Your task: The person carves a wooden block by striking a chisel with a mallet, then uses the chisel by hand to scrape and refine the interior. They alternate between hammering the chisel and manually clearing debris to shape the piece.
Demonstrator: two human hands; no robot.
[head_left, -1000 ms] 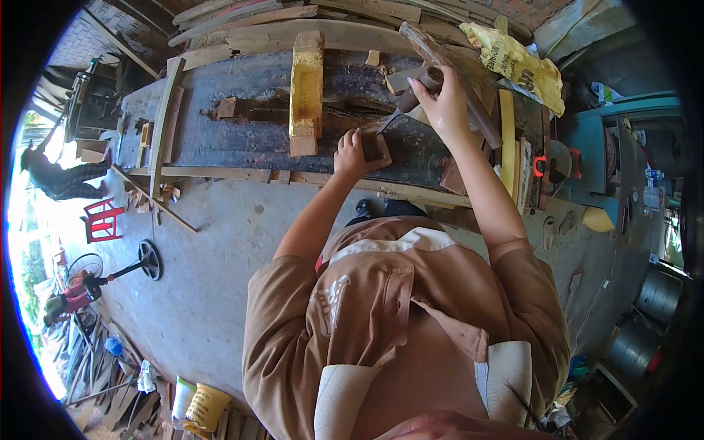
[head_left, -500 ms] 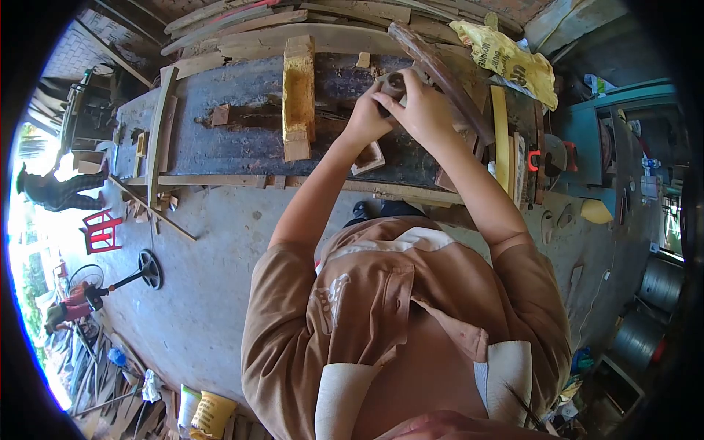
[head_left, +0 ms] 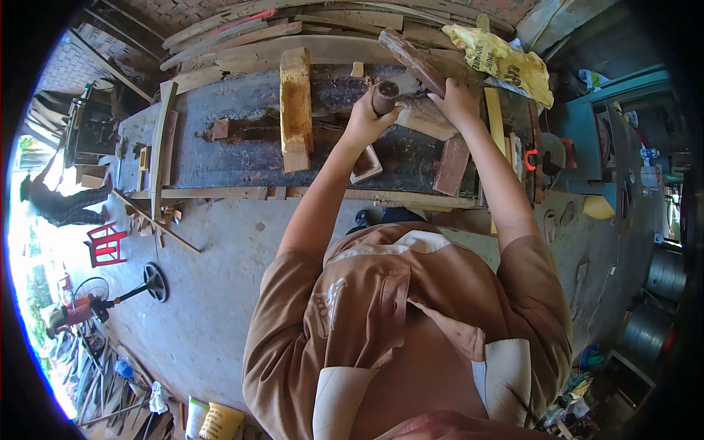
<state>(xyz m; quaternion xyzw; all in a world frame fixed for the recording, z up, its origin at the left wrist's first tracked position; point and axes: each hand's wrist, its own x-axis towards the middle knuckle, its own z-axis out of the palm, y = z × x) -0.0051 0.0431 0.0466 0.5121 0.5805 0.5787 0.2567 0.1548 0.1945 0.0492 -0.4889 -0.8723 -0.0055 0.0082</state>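
My left hand [head_left: 369, 121] is wrapped round a brown cylindrical handle [head_left: 386, 91], whose round end faces up; what it joins to is hard to make out. My right hand [head_left: 457, 103] grips the lower part of a long dark wooden piece [head_left: 412, 57], which slants over the far side of the dark workbench [head_left: 242, 165]. Below my hands lie a small open wooden box [head_left: 366, 166], a pale wood block [head_left: 427, 119] and a reddish board [head_left: 451, 166]. Left of my left hand, a yellowish hollowed beam [head_left: 296, 110] lies across the bench.
A yellow sack [head_left: 501, 60] is at the back right, near a yellow strip [head_left: 496, 132] and an orange-handled tool [head_left: 531, 160]. Long planks are stacked behind the bench. At far left are a person [head_left: 62, 202], a red stool [head_left: 106, 245] and a standing fan [head_left: 153, 281].
My hands have moved apart. My right hand has left the cylindrical handle and taken hold of the long dark wooden piece, whose lower end has swung left.
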